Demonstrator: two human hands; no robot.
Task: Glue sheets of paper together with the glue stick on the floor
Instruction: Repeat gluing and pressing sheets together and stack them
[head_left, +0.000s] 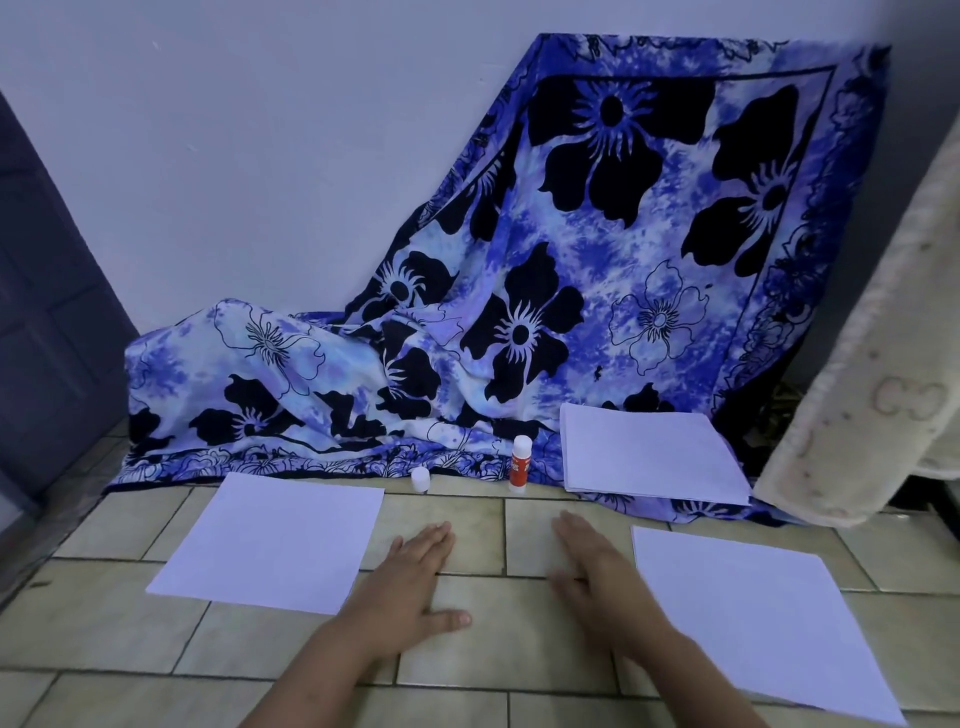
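**On the floor: both hands flat and empty between two sheets**

At far left a dark door (47, 291) meets the pale wall. Next, on the tiled floor (104, 639), lies a single white sheet (270, 540). Just beyond its far right corner a small white cap (420, 478) stands by the hem of a blue flowered cloth (571, 260). The left hand (410, 587) lies palm down on the tiles beside that sheet, fingers straight, thumb spread, holding nothing. The glue stick (520, 464), red with a white top, stands upright at the cloth's edge, apart from both hands. The right hand (597, 577) is blurred, fingers straight and empty; whether it touches the floor I cannot tell. Right of it lies a second sheet (753, 618), and beyond that a paper stack (649, 452) rests on the cloth, near a cream rug (872, 389)
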